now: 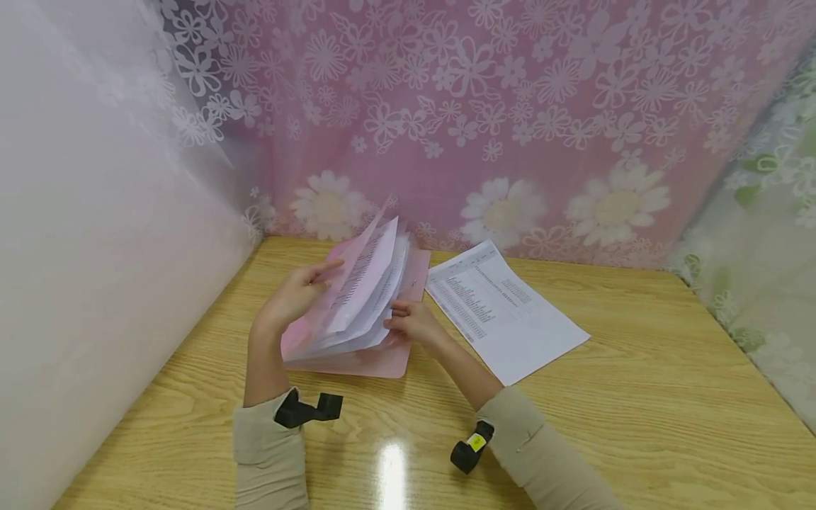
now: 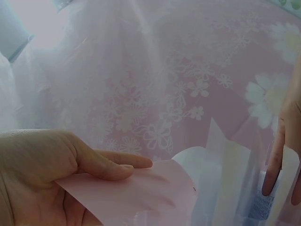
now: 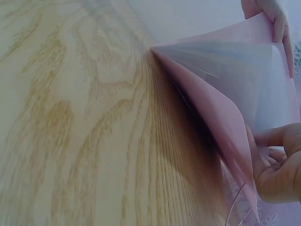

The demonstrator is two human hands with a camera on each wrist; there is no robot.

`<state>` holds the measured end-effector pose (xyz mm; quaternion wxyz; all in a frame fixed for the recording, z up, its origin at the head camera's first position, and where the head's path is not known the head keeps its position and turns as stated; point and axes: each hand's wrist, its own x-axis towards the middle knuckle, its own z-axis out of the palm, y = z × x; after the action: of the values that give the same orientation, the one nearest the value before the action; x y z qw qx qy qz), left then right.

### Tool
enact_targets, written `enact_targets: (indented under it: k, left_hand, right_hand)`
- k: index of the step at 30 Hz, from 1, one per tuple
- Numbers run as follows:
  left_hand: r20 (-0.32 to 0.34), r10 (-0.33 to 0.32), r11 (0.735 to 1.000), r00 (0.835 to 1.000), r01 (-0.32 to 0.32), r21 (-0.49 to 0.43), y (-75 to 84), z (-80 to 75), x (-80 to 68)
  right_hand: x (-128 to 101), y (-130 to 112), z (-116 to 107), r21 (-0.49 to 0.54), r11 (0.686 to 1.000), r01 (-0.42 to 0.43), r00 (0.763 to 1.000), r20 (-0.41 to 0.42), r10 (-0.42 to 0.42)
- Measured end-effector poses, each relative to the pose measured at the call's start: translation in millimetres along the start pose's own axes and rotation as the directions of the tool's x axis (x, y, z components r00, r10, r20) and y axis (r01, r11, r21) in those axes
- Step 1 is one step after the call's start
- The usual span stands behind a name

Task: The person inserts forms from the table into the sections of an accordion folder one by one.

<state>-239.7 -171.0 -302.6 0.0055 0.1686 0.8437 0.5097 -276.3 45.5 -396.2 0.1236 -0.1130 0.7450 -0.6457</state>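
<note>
Wooden table [image 1: 637,397] carries a pink folder [image 1: 357,354] left of centre, printed sheet [image 1: 503,312] lying just right. Left hand [image 1: 296,294] grips the raised folder cover; right hand [image 1: 414,322] pinches the inner pages [image 1: 372,283].

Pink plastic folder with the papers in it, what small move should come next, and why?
Probably ease the sheets fully down into the pink plastic folder. The left hand holds its front cover open, the right hand grips the white printed sheets, which still stand fanned above the pocket. Another printed sheet lies beside it on the wooden table.
</note>
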Motion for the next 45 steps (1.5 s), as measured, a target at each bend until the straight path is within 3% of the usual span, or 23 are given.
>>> enact_targets:
  k: [9, 14, 19, 29, 37, 45]
  left_hand:
    - [-0.006, 0.0, 1.0, 1.0, 0.0, 0.003, -4.0, -0.7, 1.0]
    - [0.0, 0.006, 1.0, 1.0, -0.006, -0.004, -7.1, -1.5, 2.7]
    - [0.007, 0.003, 1.0, 1.0, -0.003, -0.01, -6.6, -2.2, 2.8]
    - [0.01, -0.011, 1.0, 1.0, 0.011, -0.015, -6.5, -2.1, 2.5]
    - [0.011, 0.002, 1.0, 1.0, -0.003, 0.022, -5.8, -0.5, 3.1]
    - [0.022, -0.001, 1.0, 1.0, 0.001, 0.004, -6.0, -0.1, 3.5]
  right_hand:
    - [-5.7, -4.1, -11.5, 0.03, 0.997, -0.064, 0.998, -0.006, 0.064]
    - [-8.3, -5.3, -30.1, 0.057, 0.998, -0.012, 1.0, -0.002, 0.012]
    - [-14.5, -5.3, -58.4, 0.035, 0.999, 0.026, 1.0, -0.008, -0.025]
    - [-35.5, 7.6, -130.0, -0.063, 0.997, 0.04, 0.99, -0.136, -0.048]
    - [-55.4, 26.7, -183.4, -0.102, 0.995, 0.023, 0.966, -0.252, -0.049]
    - [-77.4, 44.9, -222.0, -0.072, 0.994, 0.085, 0.91, -0.401, -0.107]
